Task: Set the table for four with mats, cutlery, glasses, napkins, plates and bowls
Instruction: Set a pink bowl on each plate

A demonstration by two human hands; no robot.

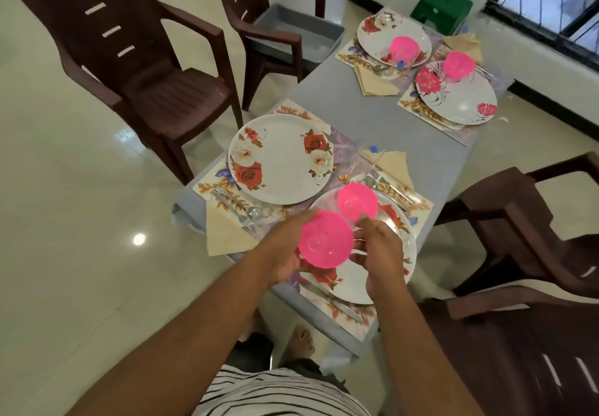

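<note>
Your left hand (280, 250) cups a pink bowl (325, 239) above the near plate (393, 221); your right hand (379, 250), fingers curled, pinches its rim.

Near plate (385, 281), lower centre of frame: middle and left part hidden behind both hands and held pink bowl (325, 243). Left hand (281, 253): fingers under bowl hidden. Knife (340, 303) beside that plate: upper end covered by right forearm. Glasses at 4 settings: clear, barely traceable, outlines uncertain. Grey tray (301, 31) on chair, upper centre: contents too blurred to tell. Chair (525, 344), lower right: cut off by frame edge. Window (551, 0), upper right: cut by edge, view outside blurred.
</note>
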